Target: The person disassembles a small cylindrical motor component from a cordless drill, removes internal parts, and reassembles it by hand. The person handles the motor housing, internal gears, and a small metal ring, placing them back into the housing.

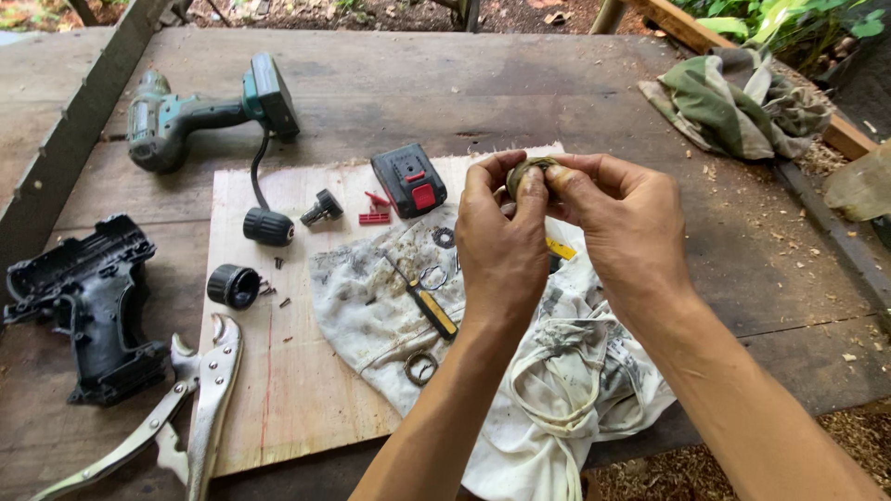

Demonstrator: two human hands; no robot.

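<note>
Both hands, the left hand [501, 237] and right hand [617, 223], hold a small round greasy metal part [531, 173] up over the dirty white cloth [557, 390] on the wooden desk [520, 93], fingers [531, 197] pinched tight around it so it cannot slip.

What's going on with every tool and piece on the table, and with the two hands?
Left hand: pinching the small round part.
Right hand: pinching it too.
Small round part: held above the cloth.
Green drill: lying on its side.
Black drill shell: open, empty.
Battery pack: detached, lying on the board.
Locking pliers: jaws open.
Screwdriver: lying on the dirty white cloth.
</note>
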